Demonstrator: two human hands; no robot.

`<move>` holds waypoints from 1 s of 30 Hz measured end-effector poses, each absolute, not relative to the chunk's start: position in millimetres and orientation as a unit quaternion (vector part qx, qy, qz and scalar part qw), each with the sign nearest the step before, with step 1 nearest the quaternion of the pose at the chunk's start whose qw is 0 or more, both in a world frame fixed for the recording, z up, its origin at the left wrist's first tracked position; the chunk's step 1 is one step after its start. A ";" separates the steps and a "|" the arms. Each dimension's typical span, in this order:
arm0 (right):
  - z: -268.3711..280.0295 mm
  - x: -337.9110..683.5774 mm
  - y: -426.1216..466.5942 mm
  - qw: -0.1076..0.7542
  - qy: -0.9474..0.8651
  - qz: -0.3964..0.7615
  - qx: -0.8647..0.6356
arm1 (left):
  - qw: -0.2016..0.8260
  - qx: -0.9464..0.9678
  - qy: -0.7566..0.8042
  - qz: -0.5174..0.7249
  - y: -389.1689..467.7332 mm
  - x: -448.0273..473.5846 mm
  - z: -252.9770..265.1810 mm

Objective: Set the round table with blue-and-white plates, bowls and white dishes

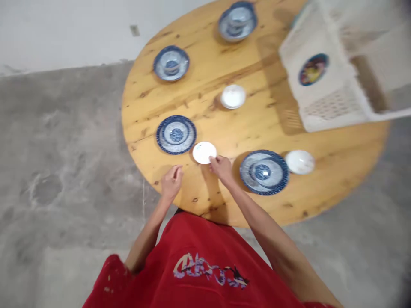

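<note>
My right hand (221,167) pinches the right edge of a small white saucer (204,152), between thumb and fingers. This saucer is beside a blue-and-white plate (176,147) that has a bowl (176,134) in it. My left hand (171,183) is over the near left edge of the table, fingers curled together, with nothing visible in it. To the right of my right forearm sits another blue-and-white plate (279,187) with a bowl (261,171) on it. A white dish (300,162) adjoins that plate's right side.
The round wooden table (205,122) carries a white dish (233,96) near its middle. Farther back are a blue-rimmed plate with a bowl (171,64) and a similar stack (238,22). A large white plastic basket (324,102) occupies the right side. A wall (80,30) stands behind.
</note>
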State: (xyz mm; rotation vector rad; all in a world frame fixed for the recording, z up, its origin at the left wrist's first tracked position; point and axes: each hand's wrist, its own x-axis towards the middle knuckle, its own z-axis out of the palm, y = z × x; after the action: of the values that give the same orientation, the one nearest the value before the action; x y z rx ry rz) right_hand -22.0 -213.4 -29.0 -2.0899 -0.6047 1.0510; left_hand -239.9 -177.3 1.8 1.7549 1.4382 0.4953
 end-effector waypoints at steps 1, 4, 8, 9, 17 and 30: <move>-26.8 -22.3 -215.7 0.351 -0.247 0.404 -0.808 | 0.397 0.685 0.576 0.203 -180.9 -241.2 0.8; -23.0 -23.9 -237.1 0.339 -0.268 0.382 -0.817 | 0.413 0.672 0.581 0.201 -191.9 -240.4 -1.6; -23.6 -35.2 -304.1 0.375 -0.275 0.383 -0.799 | 0.434 0.678 0.567 0.174 -211.6 -232.0 2.9; -24.9 -38.4 -324.1 0.387 -0.271 0.396 -0.787 | 0.436 0.681 0.563 0.170 -216.6 -229.4 5.5; -41.6 -34.9 -441.5 0.449 -0.132 0.440 -0.767 | 0.431 0.689 0.559 0.165 -248.3 -219.5 26.8; -30.4 144.6 -393.1 0.665 0.135 0.252 -0.690 | 0.418 0.665 0.595 0.173 -288.9 -261.0 13.9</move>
State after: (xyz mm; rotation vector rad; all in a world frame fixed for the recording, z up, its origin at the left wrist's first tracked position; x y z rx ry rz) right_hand 144.6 -393.1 -30.4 -1.5583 0.3057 0.5686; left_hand -261.0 -288.9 13.9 1.6676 1.4923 0.4344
